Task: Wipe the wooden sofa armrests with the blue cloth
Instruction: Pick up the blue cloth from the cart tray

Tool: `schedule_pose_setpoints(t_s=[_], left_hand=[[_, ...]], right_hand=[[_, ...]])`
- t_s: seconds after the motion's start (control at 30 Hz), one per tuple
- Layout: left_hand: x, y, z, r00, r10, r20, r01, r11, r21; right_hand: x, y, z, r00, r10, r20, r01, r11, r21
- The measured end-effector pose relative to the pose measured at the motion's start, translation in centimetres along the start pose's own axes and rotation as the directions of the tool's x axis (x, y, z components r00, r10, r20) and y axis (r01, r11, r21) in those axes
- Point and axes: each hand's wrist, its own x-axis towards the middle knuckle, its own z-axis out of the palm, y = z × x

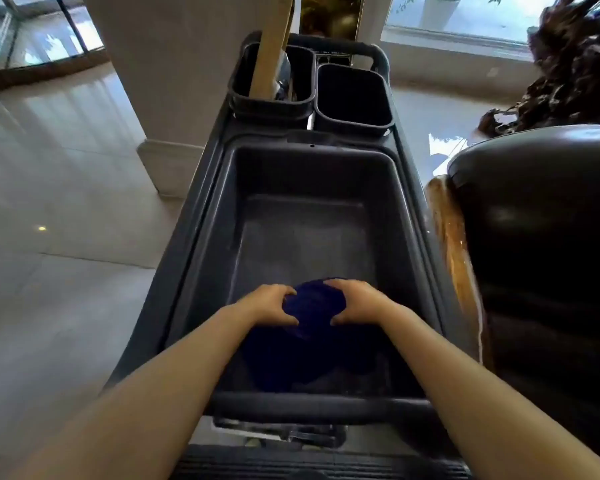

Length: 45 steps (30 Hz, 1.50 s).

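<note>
- Head view: both hands were down in the large dark grey plastic tub (222,209) of the cleaning cart, and they had the crumpled dark blue cloth (312,306) between them.
- The left hand (271,304) gripped the cloth's left side, fingers curled over the top, thumb underneath.
- The right hand (355,303) clamped the right side the same way.
- More of the cloth lay heaped on the tub's floor below.
- The glossy wooden sofa armrest (454,244) stood just right of the cart, beside the dark leather sofa (541,216).
- Two small black bins (354,98) sat at the far end.

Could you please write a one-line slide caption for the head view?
Both hands, left and right, grip a blue cloth inside the cart tub, beside a wooden armrest.
</note>
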Motion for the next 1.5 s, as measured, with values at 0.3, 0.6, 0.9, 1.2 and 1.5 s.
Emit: schedule_pose_setpoints(t_s=[0.3, 0.6, 0.9, 1.2, 1.5], left_hand=[[0.6, -0.9, 3.7, 0.992, 0.022, -0.124, -0.002, 0.986, 0.165], [0.7, -2.3, 0.3, 0.993, -0.097, -0.072, 0.079, 0.973, -0.219], [-2.2, 1.6, -6.5, 0.991, 0.031, -0.131, -0.066, 0.958, -0.278], [-5.3, 10.3, -10.5, 0.954, 0.267, -0.139, -0.293, 0.929, -0.227], [-6.5, 23.2, -10.3, 0.907, 0.365, -0.208, -0.39, 0.916, -0.096]], right_hand=[[0.5, 0.1, 5.2, 0.996, 0.021, -0.09, -0.045, 0.962, -0.27], [0.5, 1.8, 2.2, 0.99, 0.046, -0.135, -0.004, 0.954, 0.299], [-2.9, -0.5, -5.7, 0.95, -0.033, -0.309, 0.131, 0.943, 0.305], [-11.7, -0.2, -13.4, 0.875, -0.057, -0.481, 0.17, 0.966, 0.194], [-19.9, 6.8, -19.7, 0.811, -0.109, -0.575, 0.24, 0.958, 0.157]])
